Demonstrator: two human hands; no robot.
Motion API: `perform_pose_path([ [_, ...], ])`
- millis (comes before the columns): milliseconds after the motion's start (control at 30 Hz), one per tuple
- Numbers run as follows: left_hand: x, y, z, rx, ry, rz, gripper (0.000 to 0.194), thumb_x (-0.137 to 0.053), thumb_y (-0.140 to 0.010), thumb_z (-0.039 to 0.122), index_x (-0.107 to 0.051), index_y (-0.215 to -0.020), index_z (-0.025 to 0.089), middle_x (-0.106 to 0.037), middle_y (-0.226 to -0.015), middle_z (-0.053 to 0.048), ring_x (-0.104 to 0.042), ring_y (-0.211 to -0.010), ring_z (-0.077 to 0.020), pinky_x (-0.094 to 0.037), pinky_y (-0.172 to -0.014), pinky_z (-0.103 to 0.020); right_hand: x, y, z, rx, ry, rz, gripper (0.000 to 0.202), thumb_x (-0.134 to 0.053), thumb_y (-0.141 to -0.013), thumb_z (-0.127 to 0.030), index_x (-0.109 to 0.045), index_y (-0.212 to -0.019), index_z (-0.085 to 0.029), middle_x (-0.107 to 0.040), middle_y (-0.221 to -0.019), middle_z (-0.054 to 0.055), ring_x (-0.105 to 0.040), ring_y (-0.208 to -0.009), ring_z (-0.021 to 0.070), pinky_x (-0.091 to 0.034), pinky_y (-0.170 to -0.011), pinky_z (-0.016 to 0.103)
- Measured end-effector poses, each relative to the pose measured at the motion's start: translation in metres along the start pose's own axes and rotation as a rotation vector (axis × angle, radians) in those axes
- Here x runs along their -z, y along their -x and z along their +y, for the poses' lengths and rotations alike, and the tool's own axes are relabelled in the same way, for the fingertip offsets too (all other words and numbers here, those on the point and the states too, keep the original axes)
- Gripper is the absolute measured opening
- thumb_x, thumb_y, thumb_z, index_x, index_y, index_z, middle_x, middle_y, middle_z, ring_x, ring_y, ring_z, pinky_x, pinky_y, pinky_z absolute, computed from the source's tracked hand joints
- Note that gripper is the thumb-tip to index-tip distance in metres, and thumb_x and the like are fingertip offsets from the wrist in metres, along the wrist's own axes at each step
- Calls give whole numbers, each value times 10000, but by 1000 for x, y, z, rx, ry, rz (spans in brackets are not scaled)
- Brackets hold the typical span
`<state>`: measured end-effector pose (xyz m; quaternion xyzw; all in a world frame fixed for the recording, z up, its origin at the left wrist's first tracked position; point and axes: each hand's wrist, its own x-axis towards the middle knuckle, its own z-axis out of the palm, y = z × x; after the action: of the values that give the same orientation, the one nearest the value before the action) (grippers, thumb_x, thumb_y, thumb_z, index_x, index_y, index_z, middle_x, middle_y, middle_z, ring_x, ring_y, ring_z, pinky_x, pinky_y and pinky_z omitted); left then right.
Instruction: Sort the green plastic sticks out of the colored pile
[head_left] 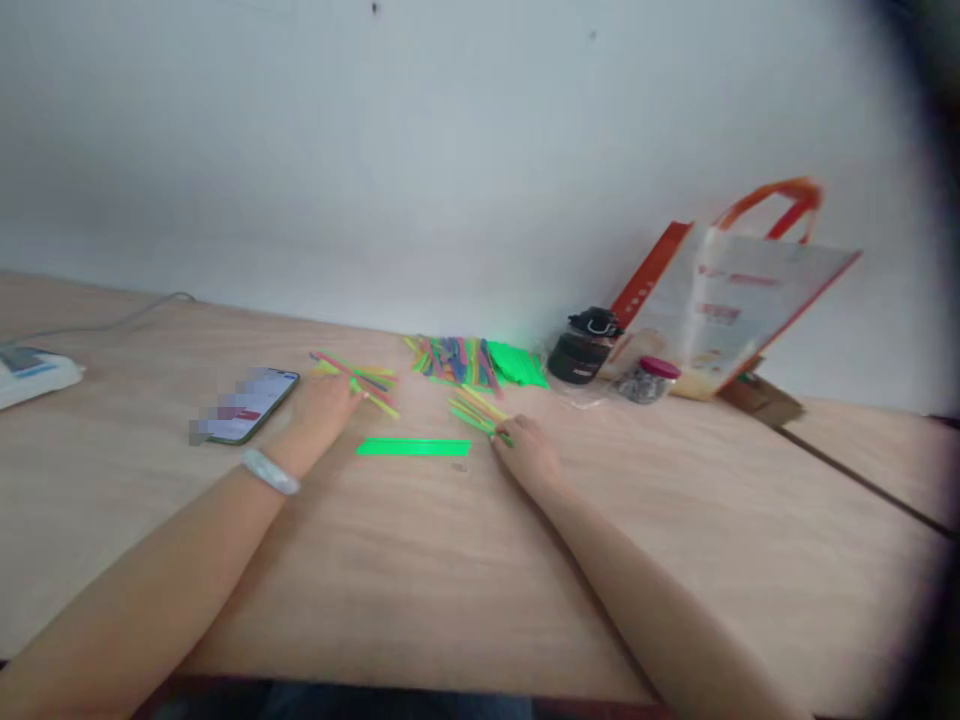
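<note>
My left hand [328, 408], with a pale bracelet on the wrist, is closed at a loose bundle of pink, yellow and green strips [375, 383]. My right hand [527, 450] has its fingers together on the near end of yellow and green strips [474, 408] that point up and left. Between the hands and a little nearer, bright green strips [413, 447] lie side by side on the table. Just beyond the hands lies a pile of multicoloured strips [454, 360], with a green stack [517, 364] at its right end.
A phone [251, 408] lies left of my left hand. Behind my right hand are a black bottle [580, 352], a jar with a magenta lid [651, 381] and a bag with orange handles [739, 310]. A white device [37, 376] and cable are far left.
</note>
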<state>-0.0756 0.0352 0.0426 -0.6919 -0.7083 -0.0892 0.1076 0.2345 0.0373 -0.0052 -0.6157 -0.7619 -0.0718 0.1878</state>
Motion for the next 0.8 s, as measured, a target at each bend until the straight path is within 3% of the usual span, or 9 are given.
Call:
perform_pose_path([
  [67, 1, 9, 12, -177, 72, 59, 356, -406, -916, 385, -611, -945, 95, -641, -895, -142, -603, -860, -257, -452, -742, -345, 0, 0, -1, 9, 13, 5, 139, -514, -819, -206, -649, -839, -177, -606, -891, 81, -545, -881, 192, -409, -776, 286],
  [200, -7, 33, 50, -683, 260, 102, 222, -437, -920, 282, -618, -973, 166, -593, -993, -77, -534, -985, -209, -421, -872, -339, 1, 2, -2, 40, 10, 25, 158, -494, -834, -209, -644, -860, -169, -612, -903, 87, -549, -890, 198, -410, -791, 294],
  [267, -13, 43, 66, -782, 300, 93, 200, -481, -899, 252, -605, -1035, 175, -577, -1018, -76, -520, -988, -207, -429, -867, -340, 1, 3, -3, 50, -5, 36, 166, -486, -836, -202, -639, -886, -162, -617, -904, 84, -552, -889, 195, -411, -793, 290],
  [467, -29, 49, 83, -828, 315, 42, 202, -469, -904, 264, -639, -960, 169, -577, -972, -82, -514, -961, -218, -443, -842, -357, 0, 4, -8, 63, -93, 85, 166, -485, -835, -217, -639, -879, -171, -633, -892, 75, -566, -878, 190, -416, -771, 281],
  [600, -32, 48, 83, -727, 330, 96, 280, -477, -902, 316, -575, -1114, 162, -572, -998, -80, -518, -956, -216, -449, -833, -353, -2, 6, -16, 59, -196, 103, 172, -476, -834, -214, -640, -873, -181, -643, -860, 52, -582, -816, 166, -416, -727, 257],
  [800, -30, 49, 87, -708, 238, 96, 189, -488, -891, 267, -634, -889, 146, -561, -947, -78, -518, -929, -223, -449, -803, -346, 1, 8, -27, 108, -289, 103, 194, -462, -836, -237, -646, -842, -176, -656, -860, 56, -587, -820, 169, -425, -722, 262],
])
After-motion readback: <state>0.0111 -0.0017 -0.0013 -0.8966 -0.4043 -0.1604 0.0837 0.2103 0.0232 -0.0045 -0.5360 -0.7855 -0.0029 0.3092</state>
